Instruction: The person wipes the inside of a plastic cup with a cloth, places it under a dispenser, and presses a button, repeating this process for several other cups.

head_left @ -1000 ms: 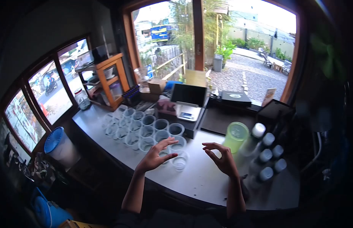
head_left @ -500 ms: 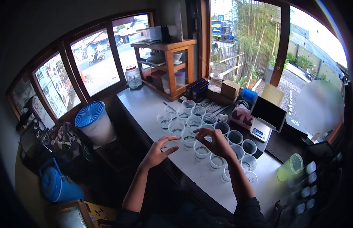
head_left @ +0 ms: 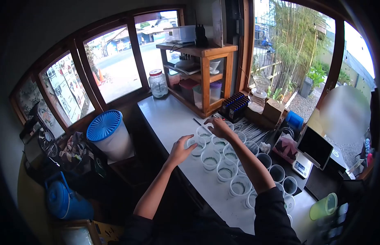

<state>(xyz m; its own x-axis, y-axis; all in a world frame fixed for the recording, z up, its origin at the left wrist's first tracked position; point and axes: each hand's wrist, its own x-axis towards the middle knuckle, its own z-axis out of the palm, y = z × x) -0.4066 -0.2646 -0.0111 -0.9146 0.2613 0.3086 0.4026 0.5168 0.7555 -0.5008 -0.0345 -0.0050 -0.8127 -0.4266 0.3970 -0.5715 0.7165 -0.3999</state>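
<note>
Clear plastic cups stand upright in close rows on the pale counter [head_left: 157, 114], dark green print showing on some. At the near-left corner of the group, my left hand [head_left: 181, 152] curves around the side of a clear plastic cup [head_left: 198, 150], thumb and fingers at its wall. My right hand [head_left: 219, 127] reaches over the far end of the rows, fingers bent but apart, just above another cup [head_left: 203, 132]. Its forearm hides part of the rows behind it. A cup [head_left: 210, 159] stands a little nearer to me.
A wooden shelf [head_left: 219, 52] and a red-lidded jar [head_left: 158, 85] stand at the counter's far end. Along the right side are straws [head_left: 250, 128], a tissue box [head_left: 284, 148], a tablet [head_left: 314, 148] and a yellow-green cup [head_left: 324, 207]. A blue-lidded bin [head_left: 112, 141] stands left.
Both hands have moved toward the far end of the cup rows. My left hand, apart from the cups before, is now at a cup's side. The view has shifted.
</note>
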